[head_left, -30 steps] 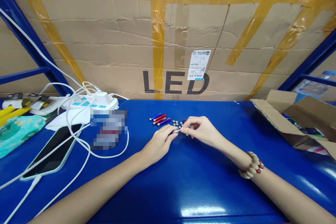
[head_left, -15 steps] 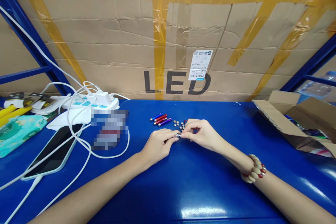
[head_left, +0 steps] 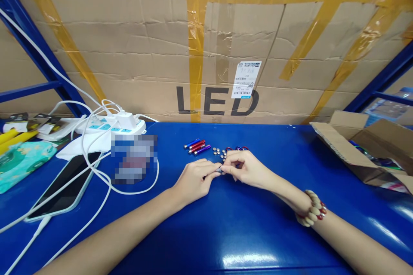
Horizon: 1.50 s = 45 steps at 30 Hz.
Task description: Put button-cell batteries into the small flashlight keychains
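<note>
My left hand [head_left: 195, 179] is closed, pinching a small silver-and-dark metal cylinder [head_left: 219, 170] between thumb and fingers. At its right end the fingertips of my right hand [head_left: 244, 167] are closed on it too, and they hide part of it. Just beyond the hands lie several slim tubes, among them a blue tube [head_left: 191, 143], a red tube [head_left: 197, 144] and a purple tube [head_left: 203, 150], with silver ends. Several coin-like button cells [head_left: 218, 152] are scattered beside them. Red and purple ring clips [head_left: 239, 148] show partly behind my right hand.
At left, a phone [head_left: 66, 187], white cables and a power strip [head_left: 134, 126] crowd the blue table [head_left: 206, 232]. An open cardboard box [head_left: 342, 150] stands at right. Behind the table rises a large taped carton [head_left: 145, 51] marked LED.
My right hand has shifted slightly downward, and its fingers have turned at the end of the cylinder. More of the ring clips now shows behind it. My left hand stays nearly in place.
</note>
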Each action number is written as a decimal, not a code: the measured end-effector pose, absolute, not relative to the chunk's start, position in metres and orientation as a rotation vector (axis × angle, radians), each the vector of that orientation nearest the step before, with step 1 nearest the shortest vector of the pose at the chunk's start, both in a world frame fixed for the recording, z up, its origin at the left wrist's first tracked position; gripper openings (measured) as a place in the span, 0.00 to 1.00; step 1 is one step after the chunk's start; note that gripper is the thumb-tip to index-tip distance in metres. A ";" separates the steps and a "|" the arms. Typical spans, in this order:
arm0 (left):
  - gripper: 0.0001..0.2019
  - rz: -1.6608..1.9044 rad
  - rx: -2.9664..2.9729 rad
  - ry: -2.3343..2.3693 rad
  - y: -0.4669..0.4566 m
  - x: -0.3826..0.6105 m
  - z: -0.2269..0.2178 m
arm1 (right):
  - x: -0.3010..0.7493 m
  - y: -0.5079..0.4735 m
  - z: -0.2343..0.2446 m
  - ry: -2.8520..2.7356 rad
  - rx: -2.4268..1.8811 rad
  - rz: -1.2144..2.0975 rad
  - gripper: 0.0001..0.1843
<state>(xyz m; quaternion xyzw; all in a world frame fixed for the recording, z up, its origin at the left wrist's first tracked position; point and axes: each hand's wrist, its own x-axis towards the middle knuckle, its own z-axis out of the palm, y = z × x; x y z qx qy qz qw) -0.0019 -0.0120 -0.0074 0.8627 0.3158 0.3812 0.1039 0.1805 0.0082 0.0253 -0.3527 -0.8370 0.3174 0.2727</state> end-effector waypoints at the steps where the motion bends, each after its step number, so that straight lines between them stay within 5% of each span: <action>1: 0.10 1.148 2.538 0.927 -0.012 -0.002 -0.007 | 0.179 0.008 0.024 -2.201 -0.999 0.973 0.19; 5: 0.09 1.178 2.492 0.925 -0.012 0.000 -0.006 | 0.178 0.009 0.024 -2.047 -1.153 1.227 0.20; 16: 0.09 1.077 2.320 1.074 -0.015 0.004 0.000 | 0.184 0.013 0.030 -2.012 -1.158 1.170 0.18; 45: 0.06 0.950 2.136 1.035 -0.011 0.002 0.001 | 0.193 0.018 0.029 -2.246 -0.932 0.438 0.12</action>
